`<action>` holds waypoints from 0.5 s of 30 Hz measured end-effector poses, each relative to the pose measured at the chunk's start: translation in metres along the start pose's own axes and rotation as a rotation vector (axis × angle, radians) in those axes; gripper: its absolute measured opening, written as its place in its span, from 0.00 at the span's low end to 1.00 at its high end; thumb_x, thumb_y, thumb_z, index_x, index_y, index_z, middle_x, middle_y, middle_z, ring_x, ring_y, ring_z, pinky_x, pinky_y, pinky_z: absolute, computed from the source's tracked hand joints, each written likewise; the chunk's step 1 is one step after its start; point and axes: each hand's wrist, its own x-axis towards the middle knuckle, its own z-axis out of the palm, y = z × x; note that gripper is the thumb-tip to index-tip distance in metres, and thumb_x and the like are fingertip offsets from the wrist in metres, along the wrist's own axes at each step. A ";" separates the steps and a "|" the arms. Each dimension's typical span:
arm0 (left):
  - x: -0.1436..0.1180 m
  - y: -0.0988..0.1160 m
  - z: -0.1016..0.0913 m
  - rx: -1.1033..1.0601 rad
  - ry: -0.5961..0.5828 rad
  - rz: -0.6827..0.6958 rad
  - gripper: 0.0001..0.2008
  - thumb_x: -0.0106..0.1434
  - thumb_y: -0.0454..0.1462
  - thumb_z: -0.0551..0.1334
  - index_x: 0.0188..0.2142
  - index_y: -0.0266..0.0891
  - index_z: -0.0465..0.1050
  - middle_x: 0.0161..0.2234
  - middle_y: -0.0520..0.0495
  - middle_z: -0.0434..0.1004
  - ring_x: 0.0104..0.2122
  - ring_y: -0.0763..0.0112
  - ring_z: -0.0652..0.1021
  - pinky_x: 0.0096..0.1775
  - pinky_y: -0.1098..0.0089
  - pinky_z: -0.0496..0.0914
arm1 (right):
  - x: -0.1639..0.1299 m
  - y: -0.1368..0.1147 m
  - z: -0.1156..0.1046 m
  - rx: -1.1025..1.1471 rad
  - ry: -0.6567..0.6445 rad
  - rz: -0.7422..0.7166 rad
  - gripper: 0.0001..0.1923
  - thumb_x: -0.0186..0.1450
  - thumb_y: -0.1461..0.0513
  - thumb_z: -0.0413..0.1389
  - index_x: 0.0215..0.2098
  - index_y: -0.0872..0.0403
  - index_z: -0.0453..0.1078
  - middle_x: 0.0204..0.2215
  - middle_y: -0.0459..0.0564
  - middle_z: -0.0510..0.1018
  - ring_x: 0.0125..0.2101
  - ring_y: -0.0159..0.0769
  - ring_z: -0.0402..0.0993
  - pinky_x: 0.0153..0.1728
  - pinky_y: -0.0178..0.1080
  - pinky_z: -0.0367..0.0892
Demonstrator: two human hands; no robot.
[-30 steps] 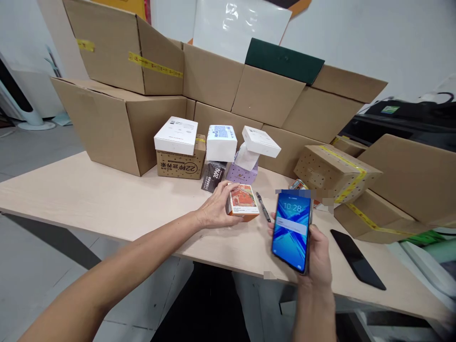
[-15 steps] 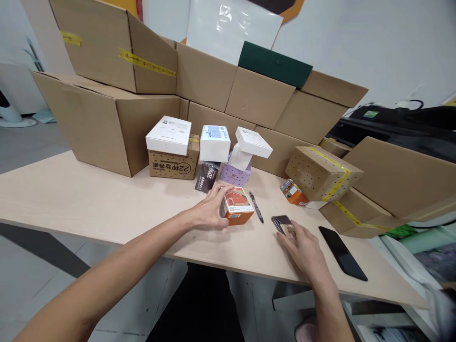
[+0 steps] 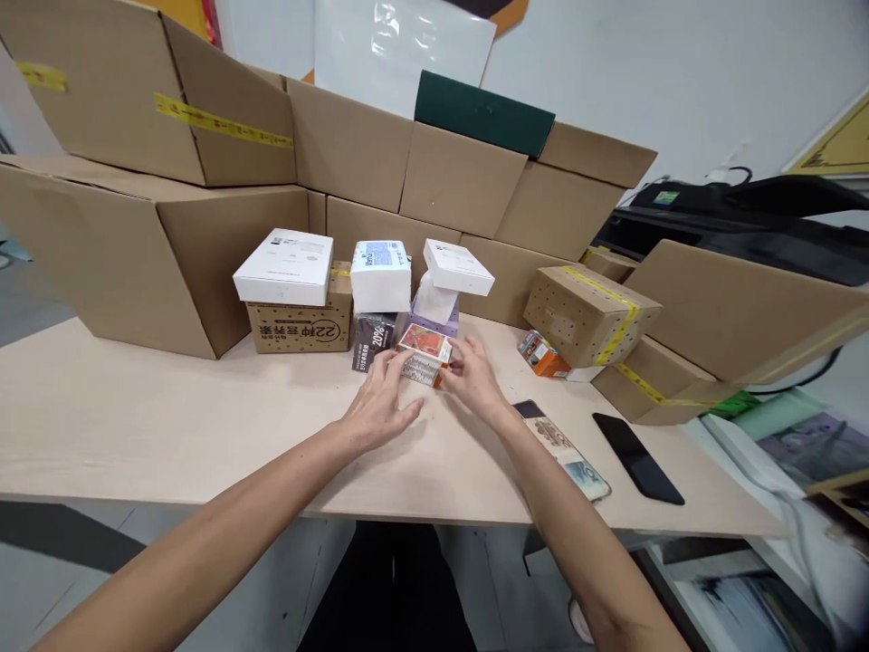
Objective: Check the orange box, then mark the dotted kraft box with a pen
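the big cardboard boxes at the back run off the top and left edges, so their full shape can't be seen. the print on the small box is too fine to read, and its lower right corner is covered by fingers. part of the phone lying face down by the right forearm is hidden under that arm; its patterned back shows, blurred. off to the far right the stuff past the table edge is smeared and hard to make out.

both hands meet on the small orange box, which sits tilted just above the table, in front of the purple box and the dark packet. the left hand is half open, fingers stretched forward, fingertips pressing the box's near left side, palm down close to the tabletop. the right hand is loosely curled, fingers touching the box's right end, thumb side up. between them the box is pinched from two sides.

beside the right arm lies the phone, and just right of it a second, black phone lies flat, apart from the first. a white box rests on a small brown carton further left, well apart from the hands.
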 end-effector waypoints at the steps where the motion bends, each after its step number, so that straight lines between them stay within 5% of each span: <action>1: 0.000 0.000 -0.001 0.017 -0.008 -0.002 0.37 0.61 0.40 0.63 0.65 0.42 0.49 0.58 0.37 0.54 0.61 0.50 0.63 0.61 0.47 0.63 | 0.003 0.007 -0.006 0.041 0.055 0.006 0.27 0.60 0.61 0.56 0.58 0.54 0.67 0.64 0.62 0.55 0.41 0.39 0.77 0.48 0.46 0.73; 5: 0.000 0.001 -0.002 0.051 -0.077 -0.005 0.31 0.61 0.37 0.60 0.63 0.40 0.54 0.57 0.37 0.57 0.57 0.51 0.68 0.57 0.49 0.68 | 0.005 0.028 -0.063 -0.150 0.451 -0.042 0.25 0.63 0.57 0.55 0.57 0.56 0.66 0.58 0.63 0.62 0.48 0.46 0.72 0.52 0.52 0.68; 7: 0.000 0.001 -0.001 0.052 -0.105 0.004 0.28 0.61 0.36 0.58 0.61 0.40 0.56 0.56 0.37 0.59 0.55 0.52 0.69 0.55 0.50 0.69 | 0.006 0.036 -0.106 -0.402 0.735 0.008 0.35 0.60 0.53 0.60 0.62 0.58 0.60 0.60 0.67 0.58 0.61 0.57 0.57 0.59 0.60 0.57; 9: 0.000 0.001 0.000 0.050 -0.113 0.025 0.26 0.62 0.36 0.58 0.60 0.40 0.58 0.56 0.37 0.61 0.55 0.52 0.70 0.55 0.51 0.69 | 0.008 0.046 -0.148 -0.533 0.849 0.137 0.51 0.55 0.51 0.65 0.69 0.60 0.50 0.65 0.72 0.49 0.65 0.65 0.47 0.60 0.64 0.48; 12: 0.000 0.001 0.002 0.039 -0.103 0.072 0.25 0.61 0.35 0.58 0.58 0.41 0.60 0.54 0.39 0.64 0.54 0.54 0.71 0.55 0.53 0.69 | 0.015 0.063 -0.195 -0.508 0.737 0.363 0.63 0.52 0.46 0.67 0.72 0.57 0.36 0.69 0.78 0.32 0.67 0.76 0.37 0.58 0.67 0.43; 15: 0.001 0.000 0.002 0.021 -0.119 0.103 0.24 0.61 0.33 0.57 0.57 0.41 0.62 0.52 0.41 0.68 0.53 0.56 0.72 0.54 0.55 0.69 | 0.020 0.080 -0.219 -0.428 0.515 0.451 0.67 0.51 0.44 0.66 0.73 0.58 0.30 0.69 0.80 0.29 0.68 0.71 0.34 0.58 0.61 0.46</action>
